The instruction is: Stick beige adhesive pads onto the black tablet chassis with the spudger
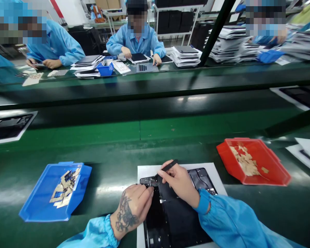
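A black device panel (181, 213) lies on a white sheet (214, 169) at the lower centre. My right hand (179, 181) is closed around a black pen-like tool (169, 166), whose tip points down at the panel's upper left corner. Beside that tip, my left hand (134, 206) rests at the panel's upper left edge, its fingers bent together. Whatever the left fingertips may pinch is too small and hidden to name.
A blue bin (38, 203) with small pale and dark pieces stands left; a red bin (274, 168) with tan pieces stands right. More panels lie at both sides. Across the bench (105, 131), people in blue work beside stacks (186, 58) of sheets and panels.
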### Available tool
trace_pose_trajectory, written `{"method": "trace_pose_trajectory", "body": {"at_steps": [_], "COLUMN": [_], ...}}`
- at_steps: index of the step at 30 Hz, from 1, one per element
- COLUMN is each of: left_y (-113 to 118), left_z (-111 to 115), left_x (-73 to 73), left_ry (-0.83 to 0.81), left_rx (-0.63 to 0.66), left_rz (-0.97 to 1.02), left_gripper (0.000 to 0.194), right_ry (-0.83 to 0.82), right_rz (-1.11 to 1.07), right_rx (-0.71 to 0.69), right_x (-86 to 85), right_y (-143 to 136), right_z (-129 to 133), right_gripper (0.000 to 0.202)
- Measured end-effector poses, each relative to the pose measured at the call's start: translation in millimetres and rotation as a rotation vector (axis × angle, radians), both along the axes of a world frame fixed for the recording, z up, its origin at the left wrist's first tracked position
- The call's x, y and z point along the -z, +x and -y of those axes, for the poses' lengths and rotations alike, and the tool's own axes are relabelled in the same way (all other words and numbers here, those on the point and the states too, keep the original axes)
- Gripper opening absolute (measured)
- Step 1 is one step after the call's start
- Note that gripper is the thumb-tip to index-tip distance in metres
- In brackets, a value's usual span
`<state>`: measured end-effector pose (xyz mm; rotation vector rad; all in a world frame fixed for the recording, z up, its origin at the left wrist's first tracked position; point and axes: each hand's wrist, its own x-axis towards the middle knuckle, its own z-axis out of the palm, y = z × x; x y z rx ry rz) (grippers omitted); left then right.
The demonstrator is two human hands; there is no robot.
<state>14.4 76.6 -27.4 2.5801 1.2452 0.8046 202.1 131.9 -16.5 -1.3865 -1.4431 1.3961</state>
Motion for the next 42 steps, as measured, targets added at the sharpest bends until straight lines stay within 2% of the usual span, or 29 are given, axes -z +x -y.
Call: {"method": "trace_pose_trajectory", "body": {"at_steps": [14,19,27,35,39,42], "left_y": [0,0,3,3,3,3], "left_z": [1,1,4,3,4,4], "left_x": [1.1,4.1,2.8,1.3,2.2,2.6], "left_ry": [-0.028,-0.070,-0.075,-0.090,-0.096,-0.103], "left_rx": [-0.037,-0.142,-0.183,-0.188,-0.192,-0.194], "left_rz": [-0.003,-0.088,-0.206,-0.204,-0.204,-0.202], "left_gripper": [0.019,0.026,0.029,0.031,0.032,0.032], "right_ry": [0.022,0.036,0.076,0.251,0.431,0.386], "right_rz": [0.013,0.003,0.062,0.207,0.231,0.215], "right_rx": [0.000,0.002,0.000,-0.057,-0.003,0.000], "right_x": [4.8,5.7,7.5,6.2,3.5,1.5], "right_y": [-1,-1,-1,0,7,11], "right_z": [2,2,2,11,10,8], "right_gripper": [0.017,0.017,0.017,0.016,0.016,0.018]}}
